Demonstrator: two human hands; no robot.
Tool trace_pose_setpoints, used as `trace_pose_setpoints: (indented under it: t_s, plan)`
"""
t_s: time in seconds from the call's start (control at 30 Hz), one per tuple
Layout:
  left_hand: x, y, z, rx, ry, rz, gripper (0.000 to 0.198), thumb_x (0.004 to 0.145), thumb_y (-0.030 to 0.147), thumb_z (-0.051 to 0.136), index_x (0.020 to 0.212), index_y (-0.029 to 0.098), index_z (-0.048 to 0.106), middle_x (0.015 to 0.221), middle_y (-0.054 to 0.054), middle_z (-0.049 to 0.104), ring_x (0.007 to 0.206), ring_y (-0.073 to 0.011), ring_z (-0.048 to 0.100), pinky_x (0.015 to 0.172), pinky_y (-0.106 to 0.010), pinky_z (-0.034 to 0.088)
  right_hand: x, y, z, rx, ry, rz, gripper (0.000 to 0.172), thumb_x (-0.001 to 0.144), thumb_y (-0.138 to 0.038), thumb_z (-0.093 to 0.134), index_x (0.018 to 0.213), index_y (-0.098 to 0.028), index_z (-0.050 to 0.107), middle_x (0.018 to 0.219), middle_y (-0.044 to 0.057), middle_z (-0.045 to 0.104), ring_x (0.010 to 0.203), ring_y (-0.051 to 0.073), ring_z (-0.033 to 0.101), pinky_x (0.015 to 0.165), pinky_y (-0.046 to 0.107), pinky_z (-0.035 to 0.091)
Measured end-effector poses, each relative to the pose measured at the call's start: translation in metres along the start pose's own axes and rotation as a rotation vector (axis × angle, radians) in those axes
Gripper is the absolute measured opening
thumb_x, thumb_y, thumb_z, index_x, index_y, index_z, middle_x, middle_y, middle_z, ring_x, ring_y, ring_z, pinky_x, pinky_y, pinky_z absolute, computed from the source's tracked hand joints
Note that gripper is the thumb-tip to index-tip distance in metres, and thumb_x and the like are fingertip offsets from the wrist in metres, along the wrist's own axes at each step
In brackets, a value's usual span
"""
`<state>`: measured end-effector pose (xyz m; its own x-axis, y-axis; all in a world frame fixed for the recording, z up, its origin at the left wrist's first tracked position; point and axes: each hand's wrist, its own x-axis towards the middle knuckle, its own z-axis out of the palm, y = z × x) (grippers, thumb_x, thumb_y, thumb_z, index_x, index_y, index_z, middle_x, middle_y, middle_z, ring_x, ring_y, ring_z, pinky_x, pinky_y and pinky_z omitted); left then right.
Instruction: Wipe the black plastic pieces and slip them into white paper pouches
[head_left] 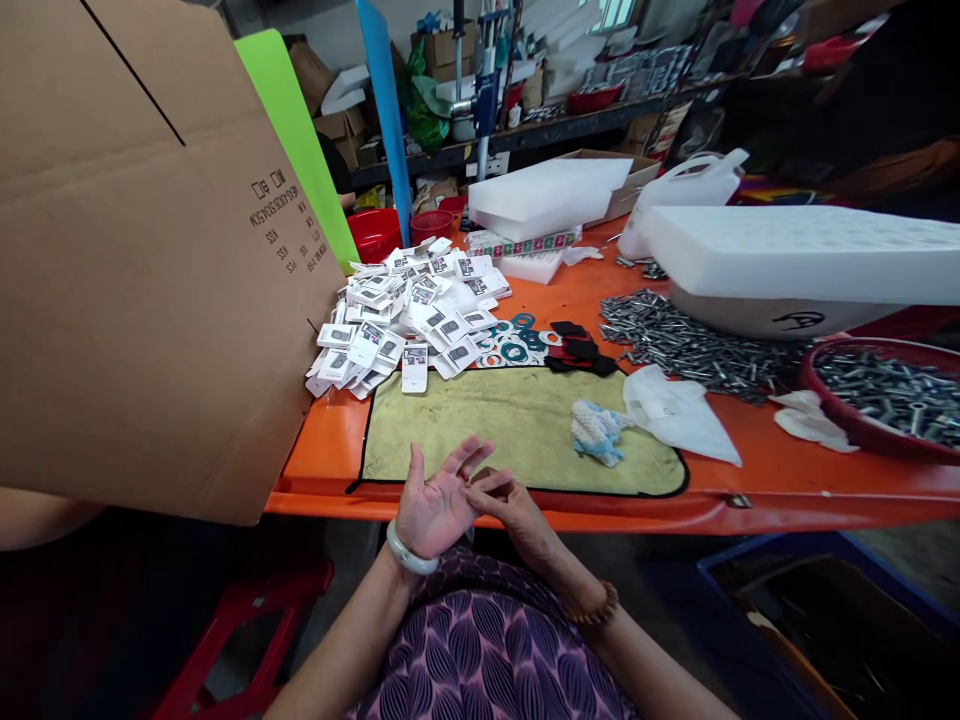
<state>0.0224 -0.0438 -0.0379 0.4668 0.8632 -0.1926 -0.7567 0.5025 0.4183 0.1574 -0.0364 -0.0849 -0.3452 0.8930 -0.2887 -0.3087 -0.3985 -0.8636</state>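
Note:
My left hand [435, 502] is palm up with its fingers spread, just in front of the yellow-green cloth mat [480, 415]. My right hand [514, 512] touches its little-finger side, thumb and fingertips pinched together. Whatever is in that pinch, if anything, is too small to make out. A small red spot shows between the left fingers. Past the mat lies a heap of small white printed cards [420, 310]. Teal and white rings [516, 350] and black pads [581, 350] lie beside the heap. A crumpled blue-and-white cloth [598, 432] rests on the mat.
A large cardboard box [150, 250] rises at the left. Metal bolts [697, 345] are piled on the orange table [330, 440] at right, near a red basket of bolts [892, 400] and a white foam slab [810, 250]. A white plastic sheet [679, 412] overlaps the mat's corner.

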Motion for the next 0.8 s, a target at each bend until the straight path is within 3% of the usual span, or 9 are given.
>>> trace_pose_setpoints:
  t_s: [0.17,0.37,0.47,0.6,0.8]
  plan:
    - [0.0,-0.006,0.004,0.093,-0.032,0.028,0.075,0.087,0.072,0.028,0.126,0.016,0.061,0.155,-0.008,0.032,0.135,-0.0376,0.036,0.112,-0.048,0.025,0.0,0.009,0.002,0.024,0.087,0.014,0.038,0.063,-0.052,0.079,0.066,-0.018,0.064,0.068,0.0,0.062,0.075,0.017,0.054,0.077,0.032,0.042]
    - [0.001,0.003,-0.004,-0.068,0.033,0.039,0.078,0.087,0.073,0.019,0.127,0.018,0.058,0.154,-0.009,0.033,0.137,-0.0373,0.034,0.108,-0.054,0.028,-0.003,0.008,0.001,0.033,0.019,-0.008,0.044,0.061,-0.055,0.08,0.086,-0.021,0.068,0.075,0.0,0.064,0.082,0.019,0.057,0.086,0.035,0.041]
    - [0.002,0.005,-0.006,-0.093,0.049,0.054,0.078,0.087,0.073,0.019,0.127,0.018,0.057,0.153,-0.011,0.034,0.137,-0.0379,0.033,0.108,-0.055,0.027,-0.005,0.009,0.001,0.019,-0.021,-0.029,0.035,0.062,-0.048,0.081,0.074,-0.02,0.065,0.078,0.0,0.062,0.083,0.018,0.056,0.086,0.033,0.041]
    - [0.002,0.003,-0.005,-0.097,0.054,0.046,0.079,0.087,0.073,0.019,0.127,0.017,0.057,0.151,-0.011,0.038,0.136,-0.0372,0.034,0.109,-0.053,0.027,-0.005,0.013,0.003,0.055,0.046,-0.034,0.041,0.062,-0.051,0.081,0.058,-0.018,0.056,0.081,0.001,0.063,0.082,0.017,0.055,0.085,0.032,0.041]
    - [0.003,0.002,0.0,-0.089,0.075,0.051,0.076,0.087,0.073,0.023,0.125,0.016,0.059,0.146,-0.012,0.044,0.136,-0.0349,0.035,0.11,-0.049,0.026,-0.006,0.008,0.009,0.083,0.057,-0.029,0.04,0.065,-0.053,0.078,0.057,-0.019,0.06,0.084,0.003,0.067,0.091,0.021,0.057,0.094,0.037,0.039]
